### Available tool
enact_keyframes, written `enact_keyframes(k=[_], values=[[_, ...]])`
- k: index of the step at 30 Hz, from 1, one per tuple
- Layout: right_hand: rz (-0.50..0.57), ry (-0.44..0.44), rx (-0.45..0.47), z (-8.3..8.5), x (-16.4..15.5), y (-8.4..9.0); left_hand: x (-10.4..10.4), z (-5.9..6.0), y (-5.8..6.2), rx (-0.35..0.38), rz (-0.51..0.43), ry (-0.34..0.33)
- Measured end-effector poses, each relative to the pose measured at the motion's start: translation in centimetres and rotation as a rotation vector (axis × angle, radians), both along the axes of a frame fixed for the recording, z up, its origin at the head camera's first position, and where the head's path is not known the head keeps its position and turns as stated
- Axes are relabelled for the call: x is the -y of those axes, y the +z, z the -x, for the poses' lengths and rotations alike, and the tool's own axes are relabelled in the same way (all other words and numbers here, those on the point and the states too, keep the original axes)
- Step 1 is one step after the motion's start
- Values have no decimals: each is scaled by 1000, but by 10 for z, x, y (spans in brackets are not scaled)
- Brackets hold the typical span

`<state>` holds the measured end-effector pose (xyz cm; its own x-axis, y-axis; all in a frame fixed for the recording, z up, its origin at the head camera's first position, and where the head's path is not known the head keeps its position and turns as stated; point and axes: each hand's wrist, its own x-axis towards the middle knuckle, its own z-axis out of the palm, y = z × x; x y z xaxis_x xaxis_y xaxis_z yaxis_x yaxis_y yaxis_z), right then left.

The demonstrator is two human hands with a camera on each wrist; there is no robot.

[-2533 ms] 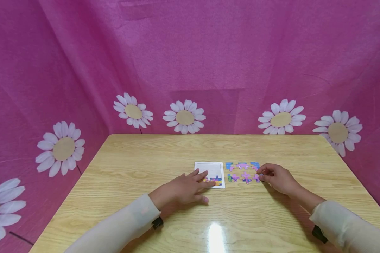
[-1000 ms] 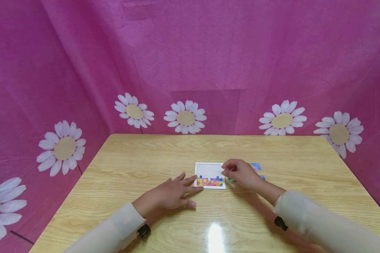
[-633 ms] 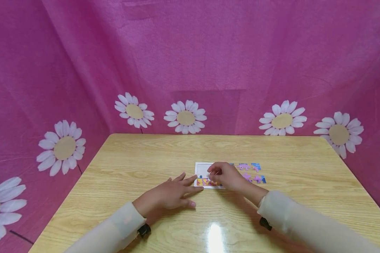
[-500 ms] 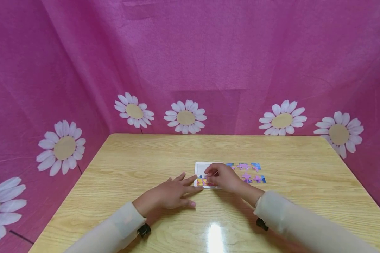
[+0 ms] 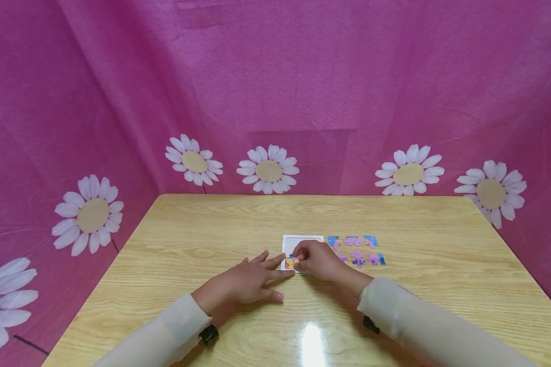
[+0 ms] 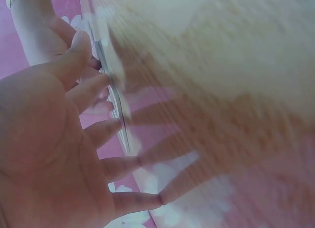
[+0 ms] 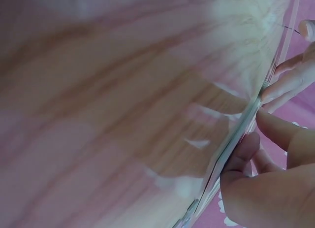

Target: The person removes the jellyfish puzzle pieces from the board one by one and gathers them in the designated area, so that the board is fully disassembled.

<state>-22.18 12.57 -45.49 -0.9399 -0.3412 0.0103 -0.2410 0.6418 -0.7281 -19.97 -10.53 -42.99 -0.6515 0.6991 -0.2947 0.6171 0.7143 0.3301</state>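
Observation:
A white-framed puzzle board lies on the table, with yellow and pink puzzle pieces filling its near edge. My right hand is over the board, thumb and index finger pinching a small puzzle piece that they mostly hide, low over the laid row. My left hand rests flat at the board's left edge, fingers spread, fingertips at the frame's near corner. The left wrist view shows that palm and its straight fingers. In the right wrist view the right fingers bend at the board's edge.
Right of the board lie loose puzzle pieces in two rows, among them a pink piece with eyes and a pink star-like piece. The wooden table meets a pink flowered cloth at its back and sides.
My right hand has moved left from the loose pieces onto the board, then a little further left and down. My left hand drew back to the board's left edge and has since stayed still.

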Motion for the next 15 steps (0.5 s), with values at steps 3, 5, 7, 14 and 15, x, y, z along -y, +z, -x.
enact_keyframes(k=[3,5,7,14,15], values=[[-23,-7,1,0,2,0,0,0,0,-3,-3,-3],[-34,-6,0,1,3,0,0,0,0,-5,-4,-6],[-41,-10,11,1,4,0,1,0,-1,-8,-6,-9],[-52,-13,33,1,6,1,1,0,-2,-18,-5,-18],[-52,-14,34,1,6,1,1,0,-3,-19,-4,-19]])
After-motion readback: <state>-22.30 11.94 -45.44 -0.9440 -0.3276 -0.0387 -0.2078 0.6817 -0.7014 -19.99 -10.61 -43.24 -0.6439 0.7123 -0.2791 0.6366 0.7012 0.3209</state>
